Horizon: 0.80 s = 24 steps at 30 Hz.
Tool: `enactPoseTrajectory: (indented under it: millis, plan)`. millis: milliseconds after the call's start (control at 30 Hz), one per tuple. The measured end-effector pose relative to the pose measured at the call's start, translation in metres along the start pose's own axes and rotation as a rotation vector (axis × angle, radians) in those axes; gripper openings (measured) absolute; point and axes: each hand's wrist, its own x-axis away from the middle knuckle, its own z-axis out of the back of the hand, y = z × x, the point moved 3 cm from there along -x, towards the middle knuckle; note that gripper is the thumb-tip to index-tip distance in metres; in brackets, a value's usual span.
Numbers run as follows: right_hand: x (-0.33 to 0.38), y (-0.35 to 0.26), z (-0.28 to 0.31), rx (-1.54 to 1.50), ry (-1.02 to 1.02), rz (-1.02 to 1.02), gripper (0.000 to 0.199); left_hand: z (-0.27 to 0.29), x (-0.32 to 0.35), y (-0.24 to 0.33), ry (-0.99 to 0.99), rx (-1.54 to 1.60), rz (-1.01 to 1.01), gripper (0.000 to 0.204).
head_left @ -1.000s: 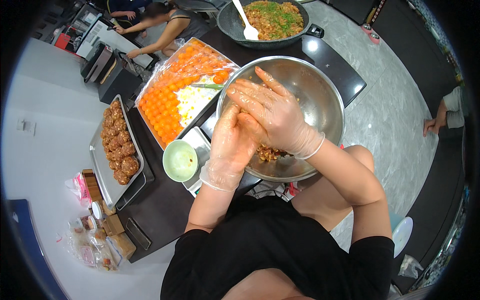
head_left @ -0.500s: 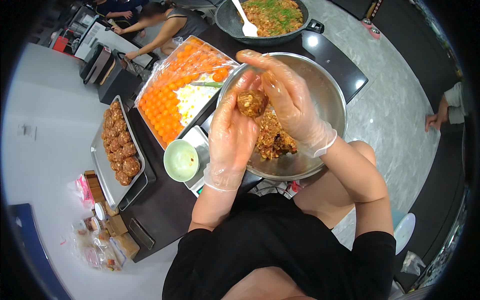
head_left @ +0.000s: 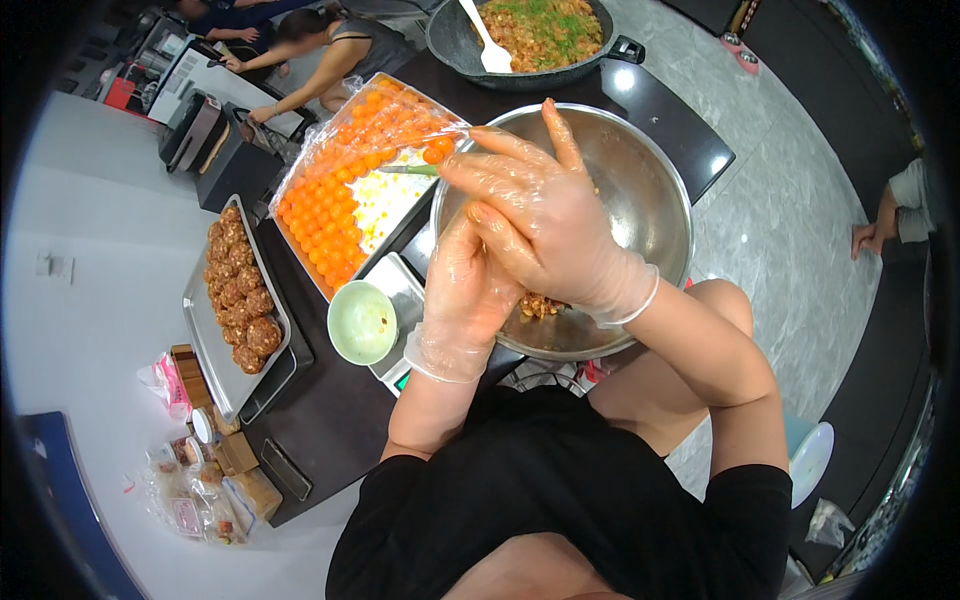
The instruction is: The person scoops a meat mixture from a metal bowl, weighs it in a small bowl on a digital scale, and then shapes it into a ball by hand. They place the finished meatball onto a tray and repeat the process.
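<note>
"Hands, what are they doing?"

"Both wear clear, wet-looking plastic gloves and are pressed together over a wide, round, shiny steel bowl (head_left: 650,215). The right hand (head_left: 560,220) lies on top of the left hand (head_left: 470,280), its fingers stretched toward the upper left, one of them splayed upward."

"Clasping something?"

"I can't tell; the right hand covers the space between the palms (and most of the left fingers too)."

"Where is the food, then?"

"Some crumbly, reddish-brown chopped mixture (head_left: 540,306) shows in the bowl, low down, just beside the right wrist; the forearms and hands hide part of the inside. Well apart to the left, rough brown balls (head_left: 240,290) sit clustered in a rectangular silver metal tray (head_left: 228,378)."

"And nearer the hands?"

"A small, round, pale green bowl (head_left: 362,322) stands just left of the left wrist. Above it is a tray of little glossy orange balls (head_left: 325,225), partly under crinkled clear plastic film (head_left: 345,130). Beyond the steel bowl, a round black speckled pan (head_left: 455,62) holds orange-brown food sprinkled with green, a white spatula (head_left: 488,45) leaning in it."
</note>
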Motion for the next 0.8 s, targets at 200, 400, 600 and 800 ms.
enactPoseTrajectory:
  millis: [200,400,600,800]
  plan:
    - [0.002,0.022,-0.013,-0.314,-0.037,-0.166,0.033,-0.012,-0.002,-0.002,0.241,-0.151,-0.138,0.036]
    - [0.005,0.012,0.001,-0.35,-0.039,-0.194,0.033,-0.019,-0.003,-0.003,0.274,-0.035,-0.169,0.055]
    - [0.004,0.007,0.004,-0.288,0.15,-0.054,0.031,-0.012,-0.008,-0.007,0.127,0.094,0.022,0.047]
    - [0.003,0.019,-0.008,-0.145,-0.012,0.066,0.034,-0.001,-0.005,-0.002,0.048,0.1,-0.014,0.036]
